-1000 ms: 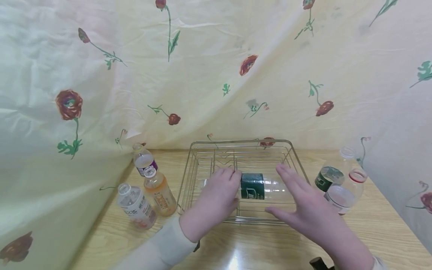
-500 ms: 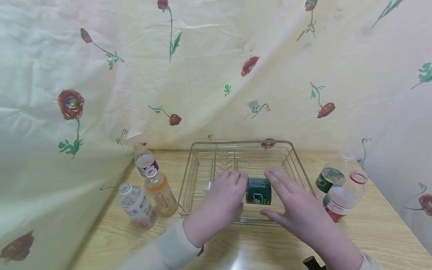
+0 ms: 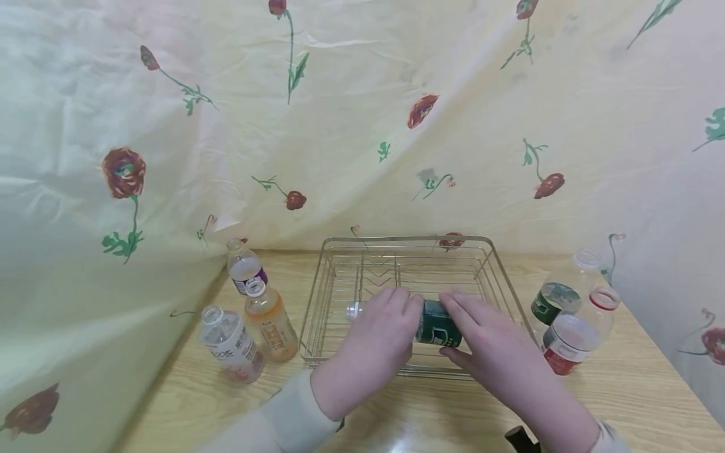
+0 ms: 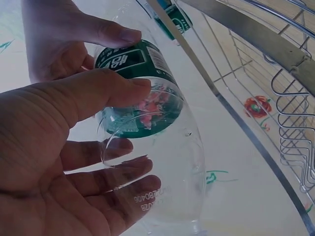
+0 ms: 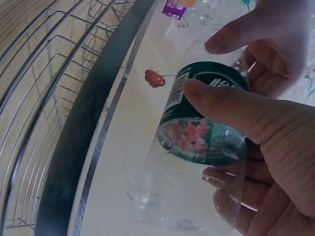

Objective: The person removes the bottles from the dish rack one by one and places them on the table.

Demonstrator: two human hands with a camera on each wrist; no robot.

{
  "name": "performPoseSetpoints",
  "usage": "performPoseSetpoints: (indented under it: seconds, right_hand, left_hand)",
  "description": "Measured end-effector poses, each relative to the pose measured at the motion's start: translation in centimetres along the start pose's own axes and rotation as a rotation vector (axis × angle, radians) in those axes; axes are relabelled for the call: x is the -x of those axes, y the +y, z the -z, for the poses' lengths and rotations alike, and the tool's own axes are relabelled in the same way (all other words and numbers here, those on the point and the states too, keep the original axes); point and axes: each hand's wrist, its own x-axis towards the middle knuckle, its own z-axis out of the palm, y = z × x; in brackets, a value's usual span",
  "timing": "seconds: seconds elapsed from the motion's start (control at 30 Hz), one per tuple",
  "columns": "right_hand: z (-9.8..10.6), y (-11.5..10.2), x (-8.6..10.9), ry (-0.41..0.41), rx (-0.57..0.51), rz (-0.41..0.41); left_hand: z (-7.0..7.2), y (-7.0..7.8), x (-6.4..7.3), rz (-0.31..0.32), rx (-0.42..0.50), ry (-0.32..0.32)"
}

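Note:
A clear plastic bottle with a green label (image 3: 437,327) lies sideways over the wire basket (image 3: 313,302) in the head view, its neck pointing left. My left hand (image 3: 376,330) grips the bottle's neck half, thumb on the near side and fingers around behind. My right hand (image 3: 501,343) holds the base half, its thumb (image 5: 202,93) lying on the label in the right wrist view. The two hands are close together, with part of the label showing between them. The bottle's base is hidden behind the right hand in the head view.
On the left of the wooden table (image 3: 187,409) stand an orange-tinted bottle (image 3: 270,327), a bottle with a pinkish label (image 3: 231,349) and a purple-labelled bottle (image 3: 246,270). A green-labelled bottle (image 3: 556,301) and a red-rimmed bottle (image 3: 574,333) stand on the right. A flowered cloth (image 3: 351,126) hangs behind.
My right hand has come left and closed around the base half of the bottle. The bottle, with my left hand on it, has shifted slightly right and nearer to me.

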Motion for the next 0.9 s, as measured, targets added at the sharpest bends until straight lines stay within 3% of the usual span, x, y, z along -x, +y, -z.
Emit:
performPoseSetpoints:
  seconds: [0.23,0.4,0.6,0.77,0.9]
  right_hand:
    - [-0.5,0.3,0.3,0.013,0.012,0.025]
    - [-0.7,0.3,0.4,0.013,0.004,0.024]
    - [-0.9,0.7,0.7,0.045,-0.013,0.010]
    - [-0.8,1.1,1.0,0.072,-0.010,-0.015]
    - [-0.8,1.4,1.2,0.092,-0.008,-0.034]
  left_hand:
    - [0.0,0.3,0.3,0.002,-0.038,0.028]
    - [0.1,0.2,0.7,0.010,-0.015,0.029]
    - [0.6,-0.4,1.5,0.035,0.118,0.001]
    - [0.9,-1.5,2.5,0.052,0.235,0.085]
    - [1.1,-2.5,3.2,0.109,0.343,0.172]
